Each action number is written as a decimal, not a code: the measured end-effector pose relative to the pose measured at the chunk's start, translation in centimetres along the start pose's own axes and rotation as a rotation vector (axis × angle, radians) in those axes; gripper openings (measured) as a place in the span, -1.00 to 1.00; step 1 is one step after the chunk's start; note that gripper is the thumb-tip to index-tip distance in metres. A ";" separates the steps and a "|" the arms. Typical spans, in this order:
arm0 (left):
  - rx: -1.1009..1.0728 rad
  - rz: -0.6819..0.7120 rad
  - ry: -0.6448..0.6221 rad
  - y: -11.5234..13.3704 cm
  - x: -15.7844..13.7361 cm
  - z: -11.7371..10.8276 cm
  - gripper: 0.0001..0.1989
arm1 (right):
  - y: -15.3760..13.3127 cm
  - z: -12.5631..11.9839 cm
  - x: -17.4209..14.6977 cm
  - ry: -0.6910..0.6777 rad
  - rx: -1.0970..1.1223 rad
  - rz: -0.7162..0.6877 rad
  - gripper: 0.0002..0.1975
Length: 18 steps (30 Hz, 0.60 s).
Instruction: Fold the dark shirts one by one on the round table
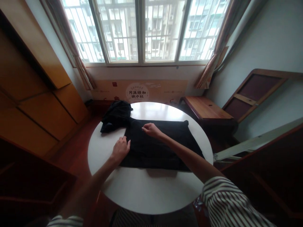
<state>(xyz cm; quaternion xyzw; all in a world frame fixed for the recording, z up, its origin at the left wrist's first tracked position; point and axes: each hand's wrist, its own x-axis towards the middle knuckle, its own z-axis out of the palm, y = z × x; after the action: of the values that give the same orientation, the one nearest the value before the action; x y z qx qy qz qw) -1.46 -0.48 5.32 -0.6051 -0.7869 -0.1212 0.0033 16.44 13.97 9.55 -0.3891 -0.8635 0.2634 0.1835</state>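
A black garment (156,148) lies spread out flat across the white round table (146,189); its exact kind does not show. My left hand (121,147) rests at the garment's left edge, fingers lying forward and thumb apart. Over the upper middle of the cloth is my right hand (151,129), its fingers curled together in a pinch. Whether cloth is caught between those fingertips I cannot tell. Beyond my left hand, a second black cloth (117,115) sits in a crumpled heap at the table's far left, partly touching the flat one.
Behind the table a printed banner (137,91) runs below a barred window (142,31). A low wooden stand (208,107) is at the back right, near a leaning wooden frame (253,91). Wooden cabinets (47,110) line the left side.
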 end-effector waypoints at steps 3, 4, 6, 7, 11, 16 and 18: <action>-0.032 -0.076 -0.069 -0.4 -0.2 -0.4 -0.66 | -1.4 1.7 4.9 -0.004 -0.046 0.086 -0.74; -0.042 -0.094 -0.078 -0.7 -0.1 -0.6 -0.66 | -1.8 2.3 6.2 0.000 -0.058 0.108 -0.72; -0.059 -0.115 -0.081 -1.1 0.0 -0.7 -0.65 | -2.4 3.5 8.3 0.001 -0.088 0.167 -0.64; -0.064 -0.118 -0.088 -1.4 0.0 -0.7 -0.64 | -2.6 4.1 9.0 -0.003 -0.102 0.197 -0.59; -0.060 -0.105 -0.134 -1.9 -0.2 -0.4 -0.58 | -2.9 5.6 10.9 -0.021 -0.156 0.265 -0.51; -0.095 -0.075 -0.118 -1.8 -0.9 -0.6 -0.54 | -2.8 6.3 12.0 -0.024 -0.188 0.240 -0.64; -0.096 -0.088 -0.109 -1.8 -1.1 -0.8 -0.54 | -2.8 6.2 12.2 -0.023 -0.195 0.230 -0.64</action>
<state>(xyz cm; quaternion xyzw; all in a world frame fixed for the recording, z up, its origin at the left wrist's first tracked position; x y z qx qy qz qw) -2.98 -2.11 5.62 -0.5750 -0.8050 -0.1257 -0.0736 3.88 19.88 7.66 -0.4986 -0.8367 0.2017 0.1035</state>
